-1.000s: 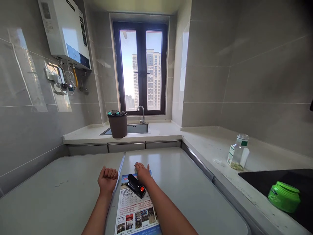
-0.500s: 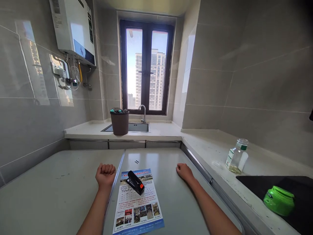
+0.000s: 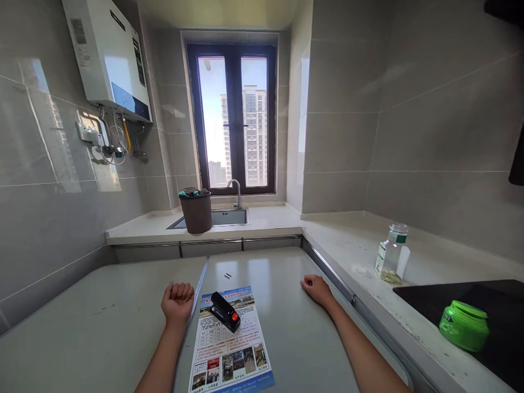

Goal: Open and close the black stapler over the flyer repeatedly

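Leaflet (image 3: 231, 355) lay face up on the table (image 3: 286, 338), nearest, printed side showing. Black stapler (image 3: 225, 312) sat diagonally on its upper half, red patch at the near end; neither hand touched it. Left hand (image 3: 177, 303) rested left of the leaflet, fingers curled into a fist. Right hand (image 3: 318, 290) rested well apart on the other side, loosely curled, thumb near the index finger; nothing visible in either, insides of both curls couldn't be checked. Two small metallic strips (image 3: 228, 275) lay just beyond the leaflet's far edge.

Step, as judged: hands at rest, no handling under way. Any grasp of the stapler called for uncurling a hand and reaching inward; the thin strips called for a fingertip pinch.

Off right: green tub (image 3: 464, 327) on a black panel (image 3: 501, 311), clear jar (image 3: 392, 256) on the counter. Farther: brown bucket (image 3: 196, 214) by the sink (image 3: 231, 216), then window (image 3: 233, 125).
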{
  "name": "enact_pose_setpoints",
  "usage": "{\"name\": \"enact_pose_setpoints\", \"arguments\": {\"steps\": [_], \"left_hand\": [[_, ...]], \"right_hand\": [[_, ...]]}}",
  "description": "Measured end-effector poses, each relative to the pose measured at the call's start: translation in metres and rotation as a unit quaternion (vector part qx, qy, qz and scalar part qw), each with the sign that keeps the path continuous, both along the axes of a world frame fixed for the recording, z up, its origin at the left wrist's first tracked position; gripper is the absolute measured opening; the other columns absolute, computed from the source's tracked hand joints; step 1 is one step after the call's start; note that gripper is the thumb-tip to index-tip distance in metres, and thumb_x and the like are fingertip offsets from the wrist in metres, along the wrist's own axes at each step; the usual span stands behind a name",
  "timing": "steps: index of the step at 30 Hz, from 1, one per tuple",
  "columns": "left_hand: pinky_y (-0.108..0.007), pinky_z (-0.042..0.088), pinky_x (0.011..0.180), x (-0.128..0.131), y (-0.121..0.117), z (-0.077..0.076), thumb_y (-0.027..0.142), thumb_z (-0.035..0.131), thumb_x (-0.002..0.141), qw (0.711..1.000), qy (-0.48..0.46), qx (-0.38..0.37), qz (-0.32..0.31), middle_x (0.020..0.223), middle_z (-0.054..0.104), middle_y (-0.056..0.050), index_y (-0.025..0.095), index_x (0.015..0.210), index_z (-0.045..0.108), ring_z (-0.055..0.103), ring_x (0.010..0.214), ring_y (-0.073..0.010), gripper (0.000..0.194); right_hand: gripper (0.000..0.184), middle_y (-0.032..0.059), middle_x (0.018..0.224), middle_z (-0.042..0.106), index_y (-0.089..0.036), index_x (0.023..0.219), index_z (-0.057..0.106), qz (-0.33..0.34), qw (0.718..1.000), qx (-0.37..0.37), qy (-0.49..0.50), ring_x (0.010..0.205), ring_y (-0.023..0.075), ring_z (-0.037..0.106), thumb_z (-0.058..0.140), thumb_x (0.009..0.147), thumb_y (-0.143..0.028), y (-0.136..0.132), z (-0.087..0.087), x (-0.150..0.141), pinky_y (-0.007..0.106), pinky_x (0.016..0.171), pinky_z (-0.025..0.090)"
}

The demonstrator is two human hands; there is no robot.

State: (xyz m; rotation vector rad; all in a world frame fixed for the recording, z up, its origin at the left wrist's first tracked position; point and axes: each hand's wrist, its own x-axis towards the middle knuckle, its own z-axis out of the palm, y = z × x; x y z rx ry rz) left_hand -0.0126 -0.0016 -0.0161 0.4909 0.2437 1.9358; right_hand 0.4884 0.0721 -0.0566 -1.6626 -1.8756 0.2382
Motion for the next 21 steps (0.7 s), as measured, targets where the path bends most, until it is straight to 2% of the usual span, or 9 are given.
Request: {"name": "enact_pose_setpoints", "arguments": {"steps": [11,21], "left_hand": [[-0.03,0.02,0.044,-0.0011,0.0047,-0.0028,0.02,0.056,0.09,0.998,-0.047,0.009,-0.033,0.047,0.02,0.005,0.019,0.056,0.018,0.024,0.043,-0.0109,0.051],[-0.029,0.019,0.044,0.0019,0.0057,-0.0025,0.021,0.055,0.091,0.998,-0.042,0.002,-0.044,0.046,0.022,0.004,0.019,0.057,0.016,0.026,0.042,-0.0104,0.052]], "right_hand": [[0.028,0.0006,0.068,0.063,-0.019,0.061,0.053,0.0,1.0,-0.001,-0.004,0.068,0.0154,0.054,0.054,0.083,-0.036,0.0046,-0.0042,0.0029,0.024,0.058,0.025],[0.027,0.0008,0.071,0.064,-0.019,0.063,0.054,0.0,1.0,-0.008,-0.016,0.071,0.0163,0.055,0.054,0.084,-0.036,0.007,-0.0055,0.0027,0.024,0.059,0.025]]}}
